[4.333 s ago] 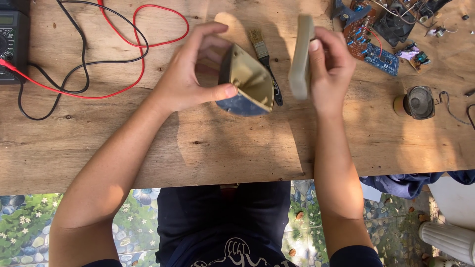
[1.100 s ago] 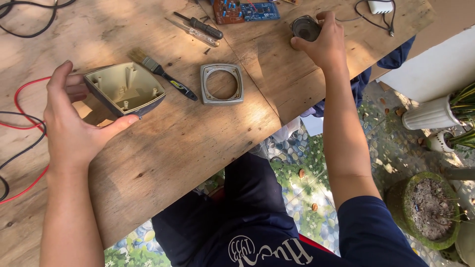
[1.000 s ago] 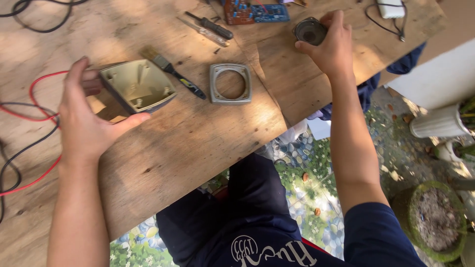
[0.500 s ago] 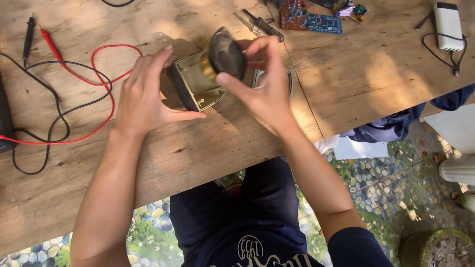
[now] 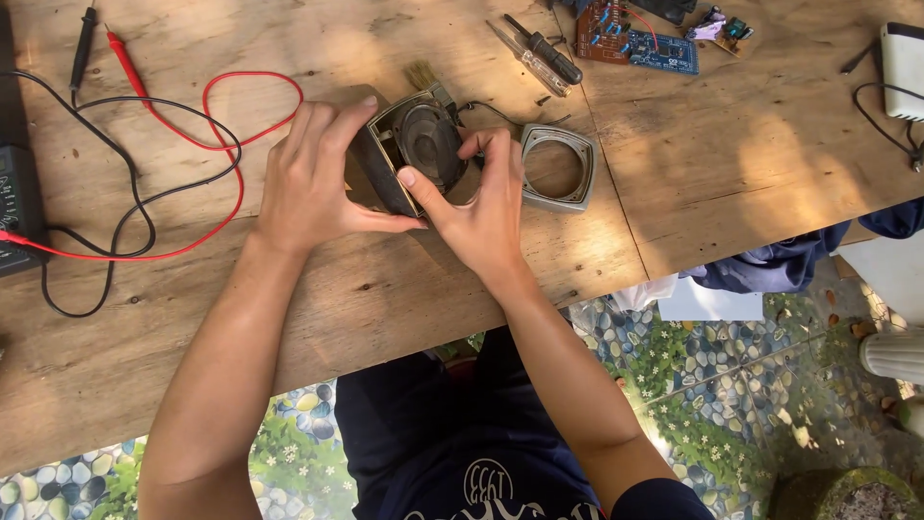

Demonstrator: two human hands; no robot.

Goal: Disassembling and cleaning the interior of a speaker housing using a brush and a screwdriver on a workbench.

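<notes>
My left hand (image 5: 313, 178) grips a small speaker housing (image 5: 385, 164), dark outside and beige inside, tilted with its open side toward me. My right hand (image 5: 476, 197) holds a round black speaker driver (image 5: 430, 144) inside the housing's opening, thumb and fingers around its rim. A thin black wire runs from the driver to the right. A grey square front frame (image 5: 556, 167) with a round hole lies flat on the wooden table (image 5: 366, 289) just right of my right hand. A brush (image 5: 423, 77) pokes out behind the housing.
Red and black test leads (image 5: 154, 144) loop across the left, running to a multimeter (image 5: 17, 207) at the left edge. Two screwdrivers (image 5: 539, 53) and circuit boards (image 5: 635, 39) lie at the back. A white device (image 5: 905, 67) with a cable sits far right. The table's front edge is near my lap.
My right hand reached to the far right, picked up the round driver and brought it to the housing. The driver now sits deeper in the opening than half a second ago.
</notes>
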